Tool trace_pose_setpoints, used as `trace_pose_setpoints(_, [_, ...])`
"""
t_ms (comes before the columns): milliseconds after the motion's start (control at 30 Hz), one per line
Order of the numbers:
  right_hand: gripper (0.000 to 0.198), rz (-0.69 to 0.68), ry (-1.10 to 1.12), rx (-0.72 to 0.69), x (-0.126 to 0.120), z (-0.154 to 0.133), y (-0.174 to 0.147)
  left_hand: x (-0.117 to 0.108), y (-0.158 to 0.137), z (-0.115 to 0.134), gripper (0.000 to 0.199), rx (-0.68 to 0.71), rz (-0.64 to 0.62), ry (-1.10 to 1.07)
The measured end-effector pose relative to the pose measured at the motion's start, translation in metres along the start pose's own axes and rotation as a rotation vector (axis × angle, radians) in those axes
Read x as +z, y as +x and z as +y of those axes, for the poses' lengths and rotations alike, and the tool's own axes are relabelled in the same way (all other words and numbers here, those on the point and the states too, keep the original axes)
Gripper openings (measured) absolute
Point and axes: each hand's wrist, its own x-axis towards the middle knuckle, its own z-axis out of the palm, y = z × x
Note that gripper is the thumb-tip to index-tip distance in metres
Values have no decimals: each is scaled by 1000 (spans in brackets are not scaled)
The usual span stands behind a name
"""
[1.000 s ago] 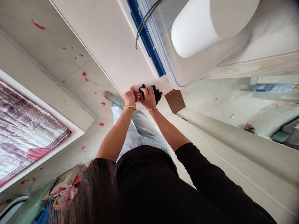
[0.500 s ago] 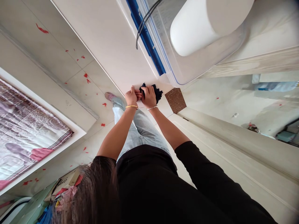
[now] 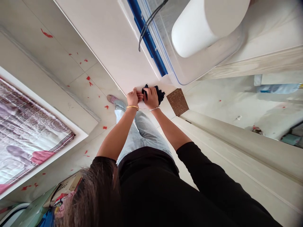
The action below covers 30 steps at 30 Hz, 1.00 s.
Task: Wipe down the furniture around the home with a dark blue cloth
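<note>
A crumpled black cloth-like thing with a ragged edge point(image 3: 161, 94) rests at the near end of a pale tabletop point(image 3: 101, 34). Over it, my right hand point(image 3: 151, 98) is closed, its fingers gripping the dark material. Close beside, on the left, my left hand point(image 3: 133, 97) has its fingers curled, thumb towards them, with the tips almost meeting the right hand. Whatever those left fingers pinch, if anything, is too small to make out. Each wrist wears a thin bracelet.
A clear plastic bin point(image 3: 174, 71) with a blue clip strip point(image 3: 151, 41) stands on the tabletop, holding a white rounded object point(image 3: 191, 31). A dark cord point(image 3: 148, 23) hangs over its side. Left are red scraps point(image 3: 88, 78) on the tiled floor and a bed point(image 3: 30, 132).
The camera view has shifted slightly. Both hands stay at the black cloth in nearly the same pose.
</note>
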Motion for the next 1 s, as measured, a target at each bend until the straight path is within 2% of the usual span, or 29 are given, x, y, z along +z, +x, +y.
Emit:
trace_pose_setpoints(100, [27, 23, 61, 22, -4, -4, 2, -16, -29, -28, 45, 24, 10, 59])
trace_pose_setpoints(200, [25, 87, 237, 127, -13, -12, 5, -29, -64, -63, 23, 148, 29, 84])
trace_pose_setpoints(233, [25, 115, 316, 189, -18, -16, 5, -31, -73, -72, 25, 212, 15, 80])
trace_pose_setpoints(267, [27, 136, 399, 255, -23, -20, 4, -33, -80, -80, 37, 270, -28, 68])
trace_pose_setpoints(367, [36, 129, 612, 404, -42, -36, -9, -37, -87, -91, 68, 320, -268, 24])
trace_pose_setpoints(433, [40, 106, 692, 449, -59, -47, -25, -45, -83, -92, 72, 289, -390, 51])
trace_pose_setpoints(500, [39, 117, 746, 476, -77, -55, -45, -57, -79, -89, 59, 311, -425, 185])
trace_pose_setpoints(600, [35, 129, 837, 512, -106, -66, -73, -76, -80, -78, 29, 524, -407, 488])
trace_pose_setpoints(633, [34, 111, 868, 516, -116, -70, -80, -80, -82, -74, 25, 613, -428, 571])
trace_pose_setpoints(700, [32, 56, 917, 505, -134, -77, -92, -85, -88, -67, 29, 718, -522, 669])
trace_pose_setpoints(767, [30, 19, 935, 475, -150, -82, -98, -86, -91, -64, 48, 693, -618, 732])
trace_pose_setpoints(833, [30, 4, 925, 448, -164, -84, -100, -86, -91, -62, 62, 641, -657, 794])
trace_pose_setpoints(933, [37, 2, 880, 437, -173, -74, -101, -93, -86, -56, 47, 616, -691, 869])
trace_pose_setpoints(1000, [39, 31, 829, 448, -171, -58, -99, -100, -81, -47, 40, 564, -675, 866])
